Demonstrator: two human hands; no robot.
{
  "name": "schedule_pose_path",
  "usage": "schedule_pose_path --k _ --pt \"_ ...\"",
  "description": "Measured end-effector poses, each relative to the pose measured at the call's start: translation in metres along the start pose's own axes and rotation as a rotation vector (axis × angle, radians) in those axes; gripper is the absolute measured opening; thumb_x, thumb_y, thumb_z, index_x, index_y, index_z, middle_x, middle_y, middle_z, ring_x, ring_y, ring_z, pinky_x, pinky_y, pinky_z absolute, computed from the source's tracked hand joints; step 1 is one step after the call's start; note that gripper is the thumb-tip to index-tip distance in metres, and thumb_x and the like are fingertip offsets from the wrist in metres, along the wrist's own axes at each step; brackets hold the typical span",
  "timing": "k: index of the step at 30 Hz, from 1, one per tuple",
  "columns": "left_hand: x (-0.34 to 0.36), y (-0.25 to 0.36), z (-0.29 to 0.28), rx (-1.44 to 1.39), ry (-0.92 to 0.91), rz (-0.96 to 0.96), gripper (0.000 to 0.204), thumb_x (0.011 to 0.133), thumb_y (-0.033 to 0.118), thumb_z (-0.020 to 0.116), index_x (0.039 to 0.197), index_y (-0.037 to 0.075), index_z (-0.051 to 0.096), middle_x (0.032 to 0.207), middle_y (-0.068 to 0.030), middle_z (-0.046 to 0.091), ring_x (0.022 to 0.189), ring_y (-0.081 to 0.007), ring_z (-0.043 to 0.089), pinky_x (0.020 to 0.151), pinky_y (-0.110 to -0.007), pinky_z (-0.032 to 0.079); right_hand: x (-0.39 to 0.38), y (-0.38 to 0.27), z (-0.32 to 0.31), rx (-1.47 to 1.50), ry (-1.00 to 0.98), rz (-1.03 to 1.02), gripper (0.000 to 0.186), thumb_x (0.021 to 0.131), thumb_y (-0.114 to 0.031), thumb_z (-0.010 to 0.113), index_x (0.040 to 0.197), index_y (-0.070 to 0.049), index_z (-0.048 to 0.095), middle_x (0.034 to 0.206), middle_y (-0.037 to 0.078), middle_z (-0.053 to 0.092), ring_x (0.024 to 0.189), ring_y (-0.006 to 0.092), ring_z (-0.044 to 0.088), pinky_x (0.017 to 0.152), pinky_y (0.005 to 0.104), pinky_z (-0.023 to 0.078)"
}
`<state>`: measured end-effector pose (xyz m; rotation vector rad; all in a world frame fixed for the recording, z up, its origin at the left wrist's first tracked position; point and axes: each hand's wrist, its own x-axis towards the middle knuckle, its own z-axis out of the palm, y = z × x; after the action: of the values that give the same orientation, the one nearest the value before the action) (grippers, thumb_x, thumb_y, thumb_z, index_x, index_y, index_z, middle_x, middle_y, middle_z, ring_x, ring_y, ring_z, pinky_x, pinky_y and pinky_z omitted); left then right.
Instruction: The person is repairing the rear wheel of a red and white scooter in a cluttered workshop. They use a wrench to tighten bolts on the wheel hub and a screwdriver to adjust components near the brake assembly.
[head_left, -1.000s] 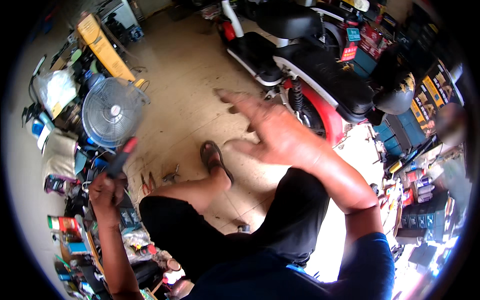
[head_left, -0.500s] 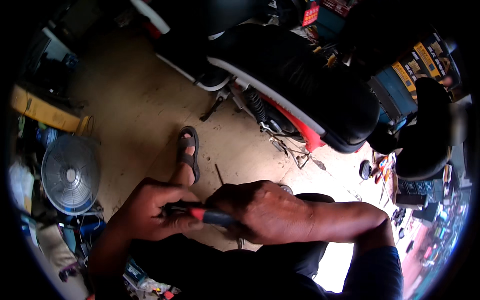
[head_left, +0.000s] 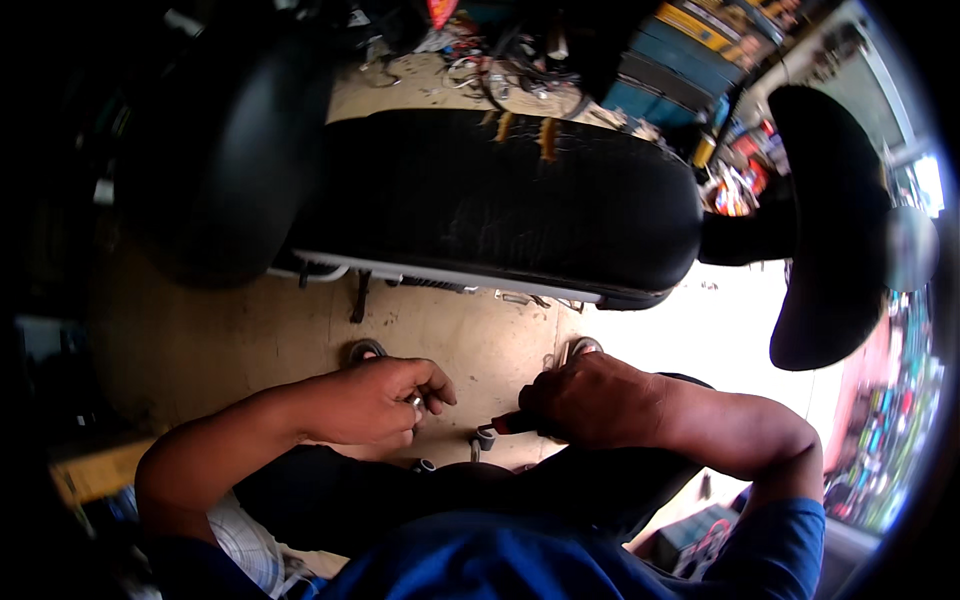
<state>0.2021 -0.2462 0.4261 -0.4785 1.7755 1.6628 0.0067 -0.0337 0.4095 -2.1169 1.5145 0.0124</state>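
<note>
Black-and-red tool [head_left: 512, 423] now in the right hand [head_left: 600, 400] alone, fist wrapped round it, red end toward the left hand [head_left: 375, 400]. Half a second ago both hands met on it; now they're apart. Left fingers curl on a small shiny piece [head_left: 417, 402], kind unclear. Long black seat [head_left: 500, 200] crosswise beyond, hiding some floor [head_left: 220, 340]. Teal boxes [head_left: 660, 90] behind.

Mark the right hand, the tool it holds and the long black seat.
Right hand [head_left: 600, 400]: head view, back of the hand.
Tool [head_left: 517, 422]: head view, protruding end.
Long black seat [head_left: 500, 205]: head view, middle of top.
</note>
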Motion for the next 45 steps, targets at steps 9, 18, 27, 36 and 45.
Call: schedule_pose_path --k 9,18,27,36,45 --pt "0.043 0.003 -0.015 0.057 -0.23 -0.071 0.024 0.097 0.007 0.053 0.116 -0.007 0.058 0.1 -0.0104 0.065 0.08 -0.0141 0.065 0.068 -0.028 0.054 0.002 -0.073 0.027 0.442 0.055 0.522 0.025 0.091 -0.024 0.067 0.097 0.0 0.063 0.085 0.017 0.07 0.084 0.0335 0.07 0.076 0.0454 0.052" --pt "0.029 -0.055 -0.003 0.182 -0.22 0.115 0.019 0.093 0.008 0.061 0.107 -0.005 0.063 0.088 -0.0082 0.067 0.076 -0.0143 0.066 0.066 -0.029 0.053 0.062 -0.16 0.088 0.552 0.116 0.804 0.03 0.089 -0.028 0.07 0.107 -0.005 0.064 0.094 0.017 0.068 0.092 0.0353 0.068 0.077 0.045 0.054" --pt "-0.006 -0.11 -0.034 0.11 -0.178 0.081 0.029 0.084 -0.005 0.06 0.114 -0.006 0.062 0.103 -0.0132 0.065 0.086 -0.0209 0.069 0.076 -0.031 0.057 0.12 -0.225 0.154 0.265 0.295 1.086 0.022 0.077 -0.022 0.077 0.091 -0.007 0.071 0.088 0.016 0.07 0.085 0.0363 0.069 0.071 0.0448 0.054" --pt "-0.036 -0.106 -0.046 0.294 -0.106 0.175 0.03 0.086 -0.003 0.062 0.115 -0.008 0.059 0.099 -0.0148 0.067 0.083 -0.0222 0.07 0.075 -0.031 0.059 0.197 -0.195 0.17 0.35 0.176 1.348 0.054 0.087 -0.064 0.064 0.095 -0.012 0.078 0.092 0.009 0.074 0.089 0.0277 0.072 0.072 0.0386 0.055" --pt "0.024 -0.147 -0.076 0.465 -0.144 0.064 0.025 0.088 0.001 0.067 0.111 -0.007 0.061 0.09 -0.0144 0.069 0.068 -0.0197 0.069 0.063 -0.031 0.06 0.203 -0.138 0.368 0.911 0.499 1.66 0.024 0.082 -0.028 0.068 0.097 -0.011 0.076 0.103 0.013 0.073 0.097 0.0311 0.07 0.082 0.0416 0.056"
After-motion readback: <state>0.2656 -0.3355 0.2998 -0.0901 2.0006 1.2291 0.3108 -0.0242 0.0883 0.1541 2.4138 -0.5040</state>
